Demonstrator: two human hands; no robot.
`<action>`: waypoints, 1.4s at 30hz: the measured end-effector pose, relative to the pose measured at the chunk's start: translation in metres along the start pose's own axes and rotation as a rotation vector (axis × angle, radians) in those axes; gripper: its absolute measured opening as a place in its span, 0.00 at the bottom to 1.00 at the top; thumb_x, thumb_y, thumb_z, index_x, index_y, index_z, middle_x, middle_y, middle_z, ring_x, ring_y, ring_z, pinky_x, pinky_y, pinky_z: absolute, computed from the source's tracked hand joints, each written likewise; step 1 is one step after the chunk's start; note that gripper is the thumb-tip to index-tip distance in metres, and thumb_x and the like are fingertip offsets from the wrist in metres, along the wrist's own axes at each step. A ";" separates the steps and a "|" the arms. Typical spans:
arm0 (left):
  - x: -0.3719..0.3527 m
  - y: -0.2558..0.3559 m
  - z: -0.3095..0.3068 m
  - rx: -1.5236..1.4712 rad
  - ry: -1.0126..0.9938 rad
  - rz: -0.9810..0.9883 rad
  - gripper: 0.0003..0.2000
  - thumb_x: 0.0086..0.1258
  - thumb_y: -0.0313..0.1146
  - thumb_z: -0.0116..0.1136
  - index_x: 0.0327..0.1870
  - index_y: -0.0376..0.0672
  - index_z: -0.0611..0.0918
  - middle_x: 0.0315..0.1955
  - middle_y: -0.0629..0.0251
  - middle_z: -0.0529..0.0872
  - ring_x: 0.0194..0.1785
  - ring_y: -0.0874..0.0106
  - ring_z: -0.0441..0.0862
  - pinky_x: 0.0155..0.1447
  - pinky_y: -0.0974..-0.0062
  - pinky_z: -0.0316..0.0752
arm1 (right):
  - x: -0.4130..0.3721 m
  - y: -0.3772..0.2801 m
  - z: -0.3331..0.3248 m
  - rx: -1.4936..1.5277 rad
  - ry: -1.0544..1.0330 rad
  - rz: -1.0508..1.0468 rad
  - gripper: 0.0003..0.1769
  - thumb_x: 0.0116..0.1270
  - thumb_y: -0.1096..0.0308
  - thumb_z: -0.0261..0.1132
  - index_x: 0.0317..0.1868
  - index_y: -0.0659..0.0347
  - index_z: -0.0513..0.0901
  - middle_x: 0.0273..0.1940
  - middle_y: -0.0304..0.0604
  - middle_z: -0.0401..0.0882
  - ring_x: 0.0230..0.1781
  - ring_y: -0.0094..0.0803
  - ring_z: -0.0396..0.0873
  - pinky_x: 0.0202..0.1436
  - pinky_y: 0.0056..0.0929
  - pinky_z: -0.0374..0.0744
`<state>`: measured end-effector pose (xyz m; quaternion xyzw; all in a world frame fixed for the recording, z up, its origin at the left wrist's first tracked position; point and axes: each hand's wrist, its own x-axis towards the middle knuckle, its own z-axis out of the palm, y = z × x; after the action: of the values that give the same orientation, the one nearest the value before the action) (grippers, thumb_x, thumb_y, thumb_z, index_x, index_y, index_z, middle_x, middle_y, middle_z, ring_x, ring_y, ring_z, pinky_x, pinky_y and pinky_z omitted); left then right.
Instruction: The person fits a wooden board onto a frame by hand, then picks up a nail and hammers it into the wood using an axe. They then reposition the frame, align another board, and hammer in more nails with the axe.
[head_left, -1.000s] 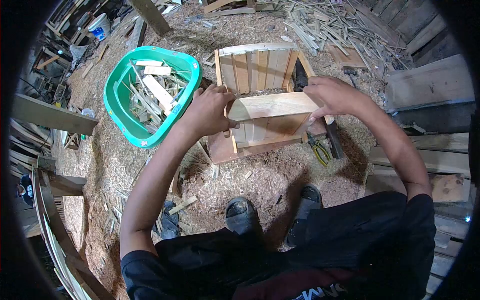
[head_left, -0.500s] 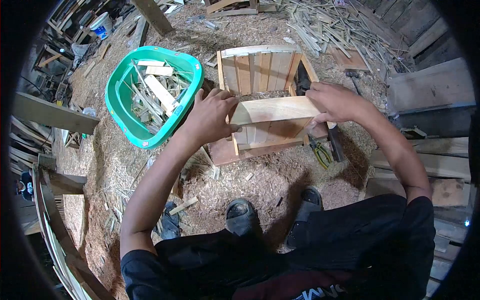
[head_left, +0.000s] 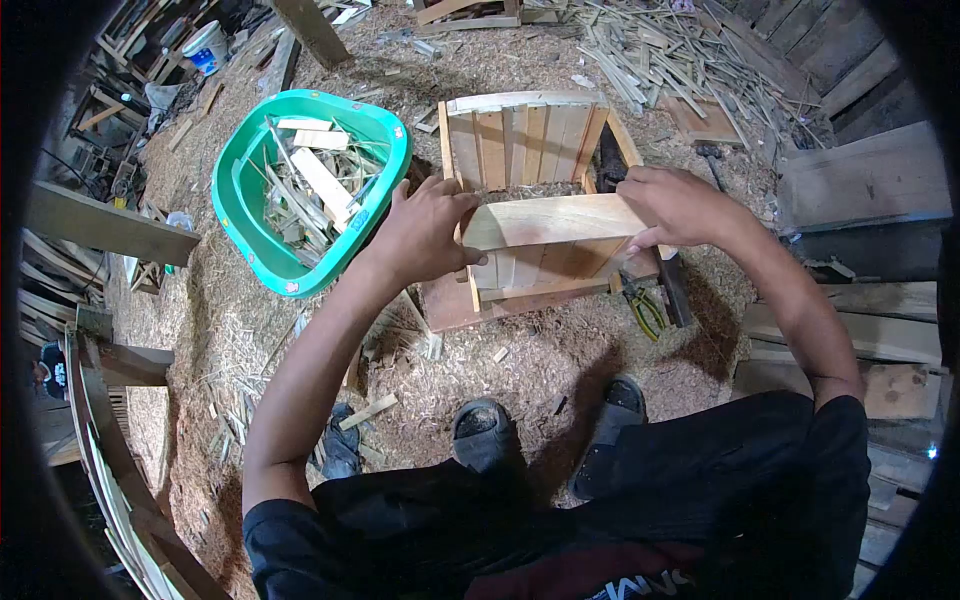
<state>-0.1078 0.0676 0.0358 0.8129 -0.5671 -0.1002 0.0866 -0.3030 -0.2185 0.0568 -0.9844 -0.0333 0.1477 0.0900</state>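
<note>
Hardly anything has moved over the last second: both hands keep their places at the ends of the plank [head_left: 550, 220], and it lies across the wooden crate [head_left: 520, 140] as before.

Reaching in from the lower left with the forearm stretched out, the left hand [head_left: 425, 235] has its fingers [head_left: 440, 192] wrapped over the plank's left end and clamped on it. The right hand [head_left: 680, 205] comes from the right with the wrist bent inward. Its fingers curl down over the right end and are likewise closed on the wood.

This plank is pale, smooth wood with a faint reddish grain, and its broad face is turned up toward the camera. It sits on the near side of the crate, over the open top and in front of the crate's slatted far wall. Its long axis runs left to right between the two hands, and the right end lies slightly farther away than the left.

Just to the left of the crate is a green plastic basin [head_left: 232, 215] filled with wood offcuts. Yellow-handled pliers [head_left: 640, 305] lie on the sawdust floor [head_left: 540, 350] near the crate's right corner.
</note>
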 end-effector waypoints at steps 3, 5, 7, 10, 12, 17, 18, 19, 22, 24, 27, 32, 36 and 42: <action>-0.001 0.006 -0.006 0.015 -0.002 -0.027 0.29 0.47 0.43 0.81 0.51 0.42 0.83 0.50 0.59 0.82 0.60 0.56 0.77 0.63 0.54 0.72 | -0.002 0.003 -0.002 0.063 -0.025 -0.020 0.39 0.49 0.55 0.82 0.58 0.68 0.78 0.51 0.55 0.78 0.58 0.55 0.77 0.61 0.47 0.76; 0.000 0.006 -0.009 0.017 -0.020 -0.038 0.28 0.47 0.43 0.81 0.49 0.41 0.83 0.50 0.59 0.82 0.60 0.56 0.78 0.62 0.53 0.72 | -0.003 0.015 -0.002 0.109 -0.043 -0.069 0.41 0.49 0.56 0.82 0.60 0.69 0.78 0.52 0.56 0.79 0.58 0.54 0.76 0.62 0.46 0.75; 0.001 0.009 -0.013 0.004 -0.049 -0.056 0.28 0.47 0.42 0.82 0.48 0.41 0.83 0.49 0.58 0.82 0.59 0.55 0.78 0.60 0.54 0.73 | -0.001 0.014 -0.003 0.124 -0.061 -0.050 0.42 0.48 0.57 0.82 0.62 0.69 0.78 0.53 0.56 0.79 0.58 0.54 0.76 0.64 0.45 0.74; 0.004 0.005 -0.009 -0.027 -0.063 -0.034 0.27 0.47 0.41 0.82 0.47 0.40 0.82 0.48 0.57 0.83 0.58 0.54 0.79 0.58 0.55 0.75 | -0.002 0.025 0.003 0.160 -0.024 -0.083 0.42 0.48 0.58 0.81 0.62 0.71 0.77 0.53 0.57 0.79 0.59 0.54 0.76 0.65 0.45 0.73; 0.005 0.004 -0.008 -0.043 -0.057 -0.020 0.27 0.47 0.40 0.82 0.47 0.40 0.81 0.47 0.56 0.83 0.57 0.54 0.79 0.58 0.57 0.75 | -0.002 0.029 0.006 0.181 -0.001 -0.108 0.42 0.48 0.59 0.81 0.62 0.71 0.77 0.53 0.57 0.79 0.59 0.55 0.76 0.65 0.46 0.73; 0.001 0.005 -0.005 -0.031 0.004 0.008 0.27 0.46 0.39 0.82 0.47 0.40 0.81 0.47 0.55 0.82 0.56 0.53 0.79 0.59 0.57 0.75 | 0.000 0.032 0.009 0.169 0.002 -0.105 0.42 0.49 0.60 0.80 0.62 0.72 0.77 0.54 0.57 0.79 0.60 0.55 0.76 0.66 0.46 0.72; 0.002 0.006 -0.007 -0.032 -0.016 -0.003 0.27 0.46 0.39 0.82 0.47 0.40 0.81 0.47 0.55 0.82 0.57 0.53 0.79 0.59 0.57 0.75 | 0.000 0.033 0.010 0.168 0.008 -0.115 0.42 0.49 0.60 0.80 0.63 0.72 0.77 0.54 0.57 0.78 0.60 0.55 0.76 0.66 0.46 0.72; 0.004 0.007 -0.009 -0.032 -0.037 -0.014 0.28 0.46 0.39 0.81 0.48 0.40 0.81 0.47 0.56 0.82 0.57 0.53 0.79 0.59 0.57 0.75 | 0.001 0.034 0.011 0.167 0.014 -0.125 0.42 0.49 0.59 0.80 0.63 0.71 0.76 0.55 0.57 0.78 0.60 0.55 0.75 0.67 0.46 0.72; 0.006 0.008 -0.011 -0.029 -0.066 -0.030 0.28 0.47 0.39 0.81 0.49 0.40 0.81 0.47 0.56 0.81 0.57 0.53 0.79 0.59 0.57 0.75 | 0.001 0.033 0.009 0.183 0.001 -0.116 0.42 0.50 0.59 0.79 0.63 0.71 0.76 0.56 0.57 0.78 0.61 0.55 0.75 0.68 0.46 0.71; 0.006 0.009 -0.011 -0.024 -0.069 -0.030 0.28 0.47 0.40 0.81 0.49 0.41 0.81 0.48 0.57 0.81 0.57 0.54 0.78 0.60 0.57 0.75 | 0.001 0.033 0.008 0.197 -0.006 -0.114 0.42 0.50 0.59 0.79 0.63 0.71 0.76 0.56 0.57 0.78 0.61 0.54 0.75 0.68 0.46 0.71; 0.005 0.007 -0.010 -0.027 -0.062 -0.021 0.29 0.47 0.41 0.81 0.50 0.41 0.81 0.48 0.58 0.82 0.59 0.54 0.78 0.61 0.55 0.74 | 0.002 0.034 0.007 0.196 -0.022 -0.129 0.41 0.51 0.59 0.79 0.63 0.71 0.76 0.55 0.57 0.78 0.61 0.54 0.75 0.68 0.47 0.71; 0.006 0.008 -0.016 -0.021 -0.096 -0.050 0.32 0.46 0.43 0.82 0.56 0.44 0.83 0.52 0.60 0.83 0.61 0.56 0.77 0.63 0.52 0.72 | 0.004 0.025 -0.002 0.086 -0.108 -0.102 0.39 0.53 0.60 0.78 0.62 0.70 0.77 0.53 0.58 0.80 0.60 0.55 0.77 0.68 0.47 0.71; 0.004 0.010 -0.017 0.020 -0.099 -0.040 0.33 0.47 0.44 0.82 0.57 0.46 0.84 0.52 0.61 0.84 0.61 0.57 0.77 0.64 0.52 0.71 | 0.002 0.023 0.001 0.152 -0.110 -0.073 0.37 0.54 0.60 0.78 0.61 0.70 0.77 0.50 0.58 0.81 0.57 0.56 0.79 0.63 0.46 0.74; 0.003 0.008 -0.015 -0.047 -0.094 -0.059 0.33 0.47 0.45 0.82 0.57 0.46 0.85 0.52 0.63 0.84 0.63 0.57 0.76 0.65 0.50 0.70 | 0.003 0.013 -0.003 0.139 -0.135 0.018 0.36 0.53 0.59 0.79 0.59 0.71 0.77 0.48 0.59 0.81 0.54 0.56 0.80 0.59 0.48 0.76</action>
<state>-0.1100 0.0630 0.0518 0.8213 -0.5440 -0.1540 0.0761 -0.2983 -0.2316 0.0562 -0.9637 -0.0203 0.2166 0.1545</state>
